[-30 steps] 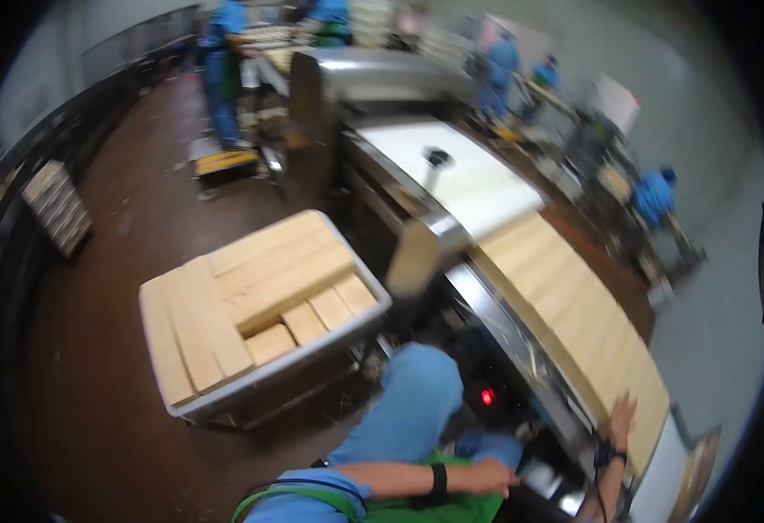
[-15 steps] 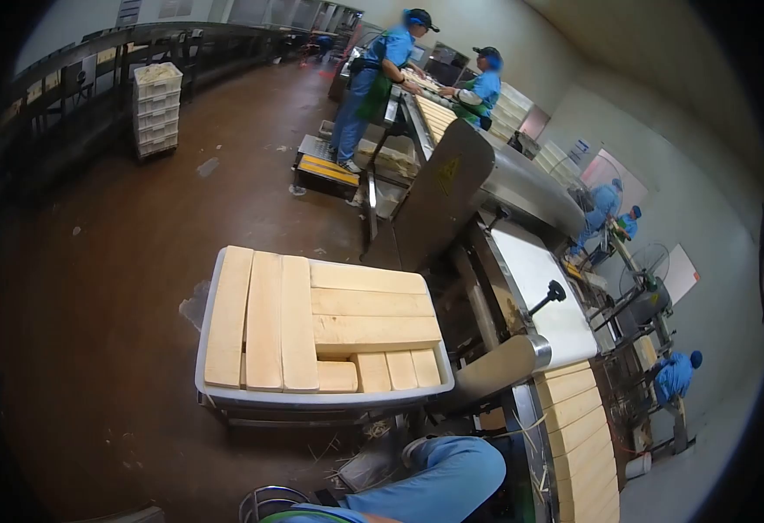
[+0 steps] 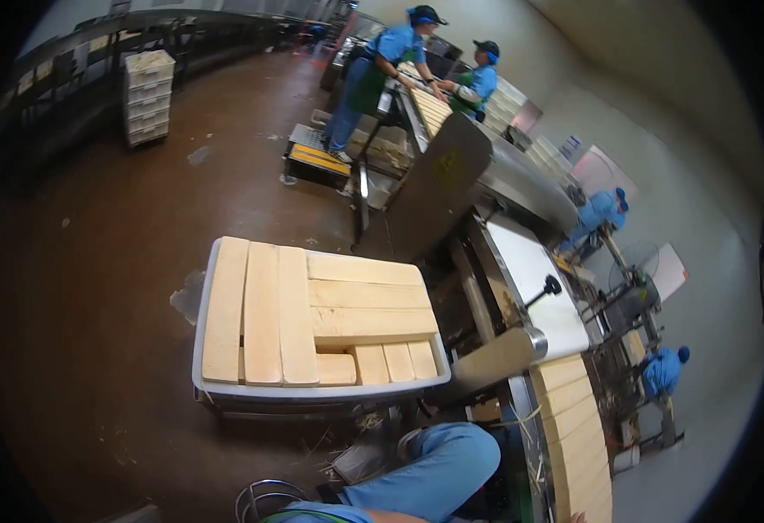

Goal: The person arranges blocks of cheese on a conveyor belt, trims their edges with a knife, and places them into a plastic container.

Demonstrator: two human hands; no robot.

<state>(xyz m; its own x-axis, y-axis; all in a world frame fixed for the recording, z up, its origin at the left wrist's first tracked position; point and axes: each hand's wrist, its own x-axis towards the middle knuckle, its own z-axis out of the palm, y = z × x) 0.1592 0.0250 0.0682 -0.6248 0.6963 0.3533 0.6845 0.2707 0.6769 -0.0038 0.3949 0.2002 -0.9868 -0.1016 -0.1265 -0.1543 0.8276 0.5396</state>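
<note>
At the bottom edge, a small bit of a hand, which I take as my right hand (image 3: pixel 579 518), shows at the near end of a row of long pale cream blocks (image 3: pixel 569 410). The frame cuts off most of its fingers, so its grip is hidden. Bare skin of what looks like my left forearm shows at the bottom middle; my left hand is out of sight. The blocks lie side by side on a metal-edged feed table, leading up to a white conveyor belt (image 3: pixel 530 275). Left of it stands a white tub (image 3: pixel 321 392) filled with similar blocks (image 3: pixel 369 322), some lengthwise and some crosswise.
A machine with a metal guard plate (image 3: pixel 425 187) stands over the belt, with a black knob (image 3: pixel 553 284) beside it. Two people in blue work at its far end, one on a yellow-striped step (image 3: pixel 319 160). Stacked white crates (image 3: pixel 148 100) stand far left. Other workers are at right.
A bit of a hand has come into view at the bottom right, by the blocks. The view has shifted slightly. The far workers' arms have moved over the belt.
</note>
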